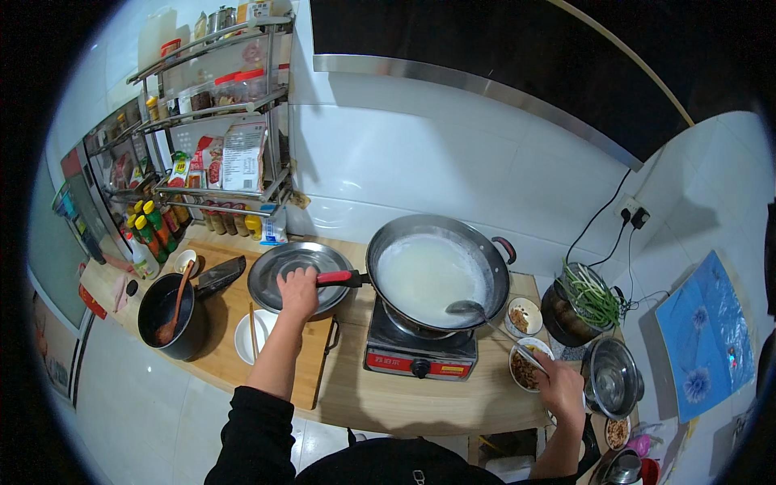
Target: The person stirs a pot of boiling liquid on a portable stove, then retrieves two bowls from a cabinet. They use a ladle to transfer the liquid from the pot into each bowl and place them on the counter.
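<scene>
A large wok (436,276) of cloudy whitish liquid sits on a portable gas stove (420,361). My left hand (298,292) is closed around the end of its red-and-black handle (334,278), above a round metal lid (264,273). My right hand (559,385) grips the metal handle of a ladle (465,308), whose bowl is partly in the liquid at the wok's right side. Near that hand, a bowl of brown chopped food (524,371) stands below a smaller bowl (524,317). The ladle's handle passes over the larger bowl's rim.
A wooden board (224,267) at left bears a dark pot (176,327) with a wooden spoon, a cleaver (221,274) and a white plate (245,336) with chopsticks. Green onions (587,297) lie on a dark pot at right, near metal bowls (613,379). A spice rack (212,115) stands behind.
</scene>
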`<state>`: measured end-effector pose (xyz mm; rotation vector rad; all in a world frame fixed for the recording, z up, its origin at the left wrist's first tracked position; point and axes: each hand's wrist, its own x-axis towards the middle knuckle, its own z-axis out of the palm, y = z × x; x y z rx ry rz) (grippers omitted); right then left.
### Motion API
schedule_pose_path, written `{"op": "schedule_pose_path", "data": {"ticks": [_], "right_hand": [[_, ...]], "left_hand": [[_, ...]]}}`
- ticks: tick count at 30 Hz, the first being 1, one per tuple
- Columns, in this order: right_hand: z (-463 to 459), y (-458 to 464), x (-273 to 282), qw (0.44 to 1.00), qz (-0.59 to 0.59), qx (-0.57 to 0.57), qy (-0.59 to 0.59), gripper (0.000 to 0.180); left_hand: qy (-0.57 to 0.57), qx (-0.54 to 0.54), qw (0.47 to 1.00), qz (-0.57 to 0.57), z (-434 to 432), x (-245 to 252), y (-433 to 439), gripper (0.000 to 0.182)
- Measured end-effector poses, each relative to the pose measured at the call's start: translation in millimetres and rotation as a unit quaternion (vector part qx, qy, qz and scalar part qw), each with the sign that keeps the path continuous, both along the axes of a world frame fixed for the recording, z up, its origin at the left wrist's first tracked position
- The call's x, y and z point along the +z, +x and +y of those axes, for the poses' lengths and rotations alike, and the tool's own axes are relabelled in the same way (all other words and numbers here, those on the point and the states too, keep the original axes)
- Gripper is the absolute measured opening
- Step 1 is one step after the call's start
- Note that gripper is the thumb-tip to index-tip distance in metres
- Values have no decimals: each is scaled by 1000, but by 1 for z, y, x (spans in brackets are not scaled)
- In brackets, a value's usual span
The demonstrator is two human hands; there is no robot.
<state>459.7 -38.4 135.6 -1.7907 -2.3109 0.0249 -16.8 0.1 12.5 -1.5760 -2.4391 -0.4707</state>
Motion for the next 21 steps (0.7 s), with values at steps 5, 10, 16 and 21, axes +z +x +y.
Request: {"op": "schedule_pose_path", "data": {"ticks": [5, 10, 16, 21], "right_hand": [[3, -2, -7, 998, 39, 51, 20, 31], [34, -25, -35, 994, -88, 55, -17, 34], [64, -61, -78, 980, 62, 144, 122, 34], [76, -68, -89, 979, 134, 84, 132, 33]], "left_hand": [[-4, -1, 1000, 3, 0, 1, 0, 15], [15, 1, 1000, 21, 2, -6, -2, 14], [-1, 6, 1000, 18, 1, -6, -3, 14], [8, 2, 1000, 5, 1, -4, -1, 14]]}}
